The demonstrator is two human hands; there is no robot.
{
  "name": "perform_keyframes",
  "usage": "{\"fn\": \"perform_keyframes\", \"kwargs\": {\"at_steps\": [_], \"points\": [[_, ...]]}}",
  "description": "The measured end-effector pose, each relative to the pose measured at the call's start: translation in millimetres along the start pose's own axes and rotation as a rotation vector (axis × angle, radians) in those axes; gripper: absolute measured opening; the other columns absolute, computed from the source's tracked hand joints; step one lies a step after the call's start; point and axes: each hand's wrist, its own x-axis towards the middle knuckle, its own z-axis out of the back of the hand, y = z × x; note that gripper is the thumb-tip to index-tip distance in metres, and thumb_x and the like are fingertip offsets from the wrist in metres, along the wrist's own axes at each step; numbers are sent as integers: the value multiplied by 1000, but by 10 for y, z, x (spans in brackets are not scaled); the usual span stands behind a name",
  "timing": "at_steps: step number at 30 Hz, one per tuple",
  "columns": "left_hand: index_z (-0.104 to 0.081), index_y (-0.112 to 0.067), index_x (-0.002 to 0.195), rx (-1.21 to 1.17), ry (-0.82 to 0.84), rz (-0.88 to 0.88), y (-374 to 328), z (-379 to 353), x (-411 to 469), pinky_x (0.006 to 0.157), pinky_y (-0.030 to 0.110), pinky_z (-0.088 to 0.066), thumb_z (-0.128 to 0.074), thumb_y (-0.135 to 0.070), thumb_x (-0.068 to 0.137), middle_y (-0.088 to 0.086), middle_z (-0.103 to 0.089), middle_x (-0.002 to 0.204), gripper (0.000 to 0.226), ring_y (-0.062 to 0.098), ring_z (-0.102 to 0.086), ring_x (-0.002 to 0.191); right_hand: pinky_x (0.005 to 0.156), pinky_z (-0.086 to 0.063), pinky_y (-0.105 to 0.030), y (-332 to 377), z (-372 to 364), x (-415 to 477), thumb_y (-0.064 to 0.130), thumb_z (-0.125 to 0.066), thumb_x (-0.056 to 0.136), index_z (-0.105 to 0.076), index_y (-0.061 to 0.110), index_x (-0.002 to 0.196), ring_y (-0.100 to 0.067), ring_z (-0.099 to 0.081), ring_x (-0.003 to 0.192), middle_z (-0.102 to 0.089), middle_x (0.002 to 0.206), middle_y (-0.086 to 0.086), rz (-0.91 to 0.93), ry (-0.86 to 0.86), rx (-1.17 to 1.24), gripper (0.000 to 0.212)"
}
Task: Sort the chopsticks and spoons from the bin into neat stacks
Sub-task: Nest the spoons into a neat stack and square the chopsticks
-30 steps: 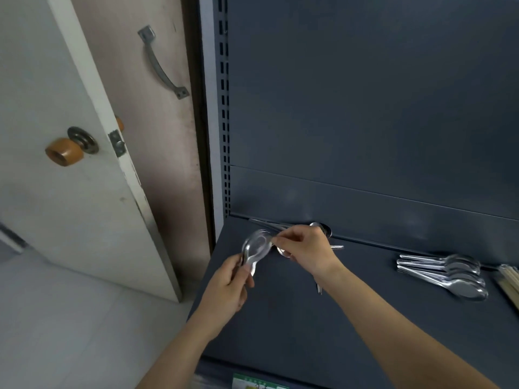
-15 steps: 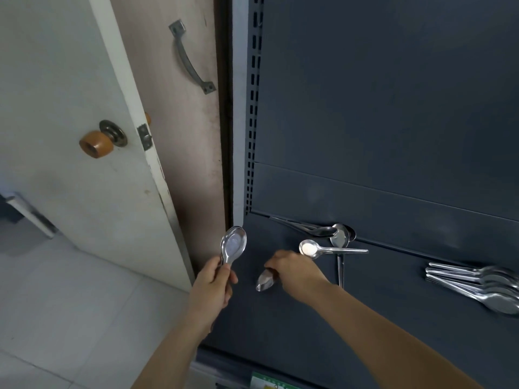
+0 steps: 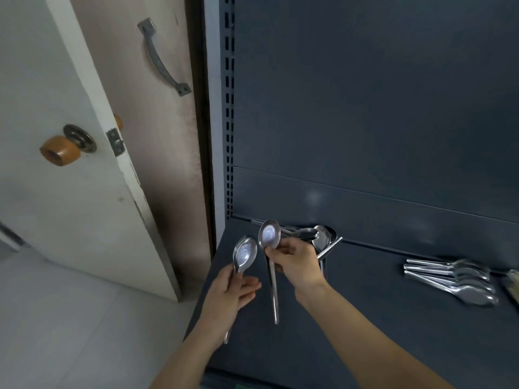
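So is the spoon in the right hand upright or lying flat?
Upright: the right hand pinches the spoon below its bowl, bowl on top, handle hanging down.

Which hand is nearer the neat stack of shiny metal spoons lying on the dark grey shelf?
Right. The right hand is left of the stack of shiny metal spoons, well apart; the left hand is farther left, by the left edge of the dark grey shelf.

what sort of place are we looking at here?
Likely a shop or stockroom: a dark metal display shelf with a slotted upright, stacked spoons on it, and a worn white door with a wooden knob alongside.
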Motion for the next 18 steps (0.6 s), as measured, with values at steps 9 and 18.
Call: {"fn": "perform_keyframes", "kwargs": {"at_steps": [9, 18], "points": [[-56, -20, 107, 238, 77, 9, 50, -288, -37, 43, 22, -35, -34, -20, 102, 6, -67, 82, 22, 8, -46, 45, 55, -39, -12, -144, 87, -83, 23, -79, 72, -57, 15, 85, -3, -56, 68, -61, 76, 7, 1, -119, -228, 27], [-51, -7, 99, 173, 80, 17, -26, -174, 75, 38, 19, -22, -35, -34, 100, 3, -50, 67, 32, 6, -32, 39, 89, -39, -22, -335, 809, 306, 2, -55, 86, -61, 18, 121, -18, -47, 116, -55, 124, 2, 212, 55, -962, 39]]}}
